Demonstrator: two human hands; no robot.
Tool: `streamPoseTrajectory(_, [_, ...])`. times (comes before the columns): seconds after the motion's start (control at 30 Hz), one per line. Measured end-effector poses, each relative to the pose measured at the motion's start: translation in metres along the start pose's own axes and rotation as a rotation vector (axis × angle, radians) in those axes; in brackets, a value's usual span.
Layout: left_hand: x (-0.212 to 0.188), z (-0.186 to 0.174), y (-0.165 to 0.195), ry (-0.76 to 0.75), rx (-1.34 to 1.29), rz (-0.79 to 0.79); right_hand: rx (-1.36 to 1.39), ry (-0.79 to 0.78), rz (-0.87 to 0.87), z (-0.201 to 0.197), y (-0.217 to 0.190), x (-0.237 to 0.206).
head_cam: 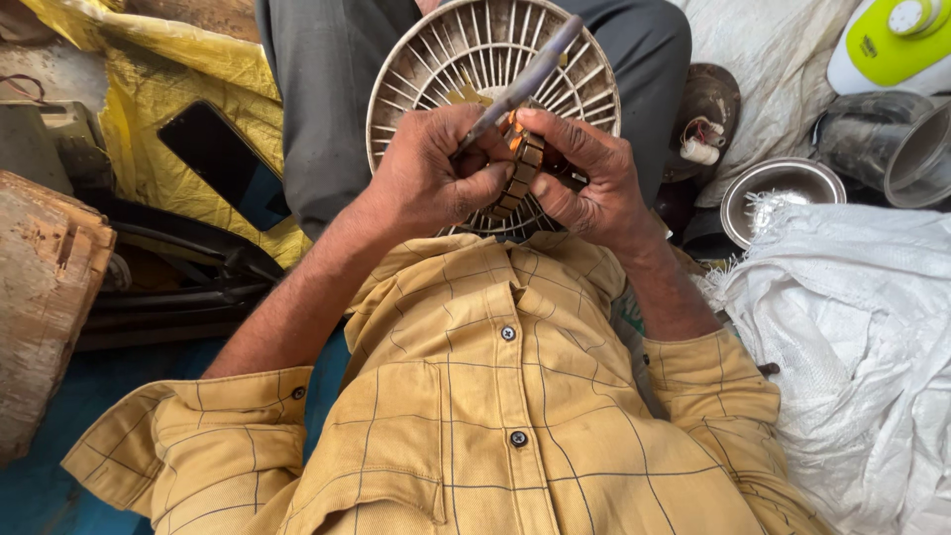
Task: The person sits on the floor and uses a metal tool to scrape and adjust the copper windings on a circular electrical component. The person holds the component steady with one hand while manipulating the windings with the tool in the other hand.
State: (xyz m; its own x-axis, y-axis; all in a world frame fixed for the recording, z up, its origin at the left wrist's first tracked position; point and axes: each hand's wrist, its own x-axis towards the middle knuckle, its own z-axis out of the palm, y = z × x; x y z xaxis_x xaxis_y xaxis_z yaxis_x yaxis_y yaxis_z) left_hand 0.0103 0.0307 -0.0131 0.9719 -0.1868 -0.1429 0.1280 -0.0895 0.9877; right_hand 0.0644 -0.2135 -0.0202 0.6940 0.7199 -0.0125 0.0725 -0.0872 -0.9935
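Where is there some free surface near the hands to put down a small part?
Bare blue floor shows at lower left, between the wooden block and the yellow sleeve. The white sack at right offers a soft, uncluttered top. Crowded: around the fan grille under the left hand and right hand, and the steel bowl corner.

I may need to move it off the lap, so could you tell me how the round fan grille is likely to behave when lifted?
The grille looks like thin pale plastic spokes, so it is probably light for its size and slightly flexible. The slim spokes may crack if squeezed. Round and flat, it lies stably on the lap but could roll if set on its edge.
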Motion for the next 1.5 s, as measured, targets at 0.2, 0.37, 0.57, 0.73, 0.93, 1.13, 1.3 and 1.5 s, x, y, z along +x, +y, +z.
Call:
streamPoseTrajectory(0.2, [-0.006,0.001,-0.004,-0.015,-0.053,-0.029,0.151,0.015,0.035,0.004,-0.003,-0.001])
streamPoseTrajectory(0.37, [-0.01,-0.007,-0.021,0.109,-0.498,-0.172,0.216,0.086,0.048,0.011,-0.002,-0.001])
streamPoseTrajectory(0.57, [-0.028,-0.01,-0.03,0.096,-0.715,-0.086,0.242,0.07,0.015,0.012,0.0,0.0])
streamPoseTrajectory(0.73, [-0.04,-0.003,-0.03,0.156,-0.708,0.069,0.213,0.062,-0.01,0.011,-0.001,0.002])
streamPoseTrajectory(0.93, [-0.034,0.003,-0.026,0.232,-0.58,0.206,0.29,0.047,0.004,0.013,-0.003,0.002])
streamPoseTrajectory(1.13, [-0.033,-0.01,-0.015,0.145,-0.67,0.02,0.3,0.053,0.013,0.011,0.001,0.002])
streamPoseTrajectory(1.3, [-0.033,0.005,-0.017,0.177,-0.668,0.084,0.298,0.056,0.025,0.012,0.001,0.0])
streamPoseTrajectory(1.5, [-0.025,0.009,-0.028,0.12,-0.684,0.199,0.249,0.053,0.0,0.011,0.003,0.002])
